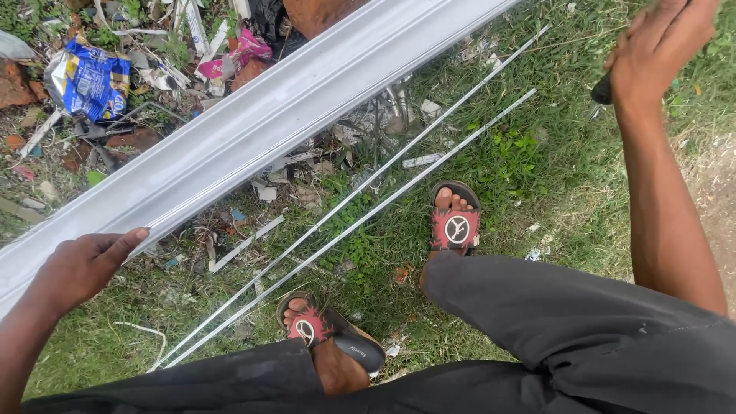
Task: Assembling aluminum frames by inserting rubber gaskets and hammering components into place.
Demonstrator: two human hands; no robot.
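A long silvery metal channel profile (261,126) runs diagonally from the lower left to the top right, raised above the ground. My left hand (80,264) grips its near end from the side, thumb laid along its edge. At the top right my right hand (655,46) is lifted and closed around a dark handle (602,90) whose far end is hidden. Two thin metal strips (360,207) lie side by side on the grass below the profile. My feet in red-and-black sandals (455,226) stand next to the strips.
Litter covers the ground at upper left: a blue and yellow foil wrapper (90,80), pink wrappers (249,47), broken bricks and white scraps. Grass lies across the middle and right, with bare dirt (717,192) at the right edge.
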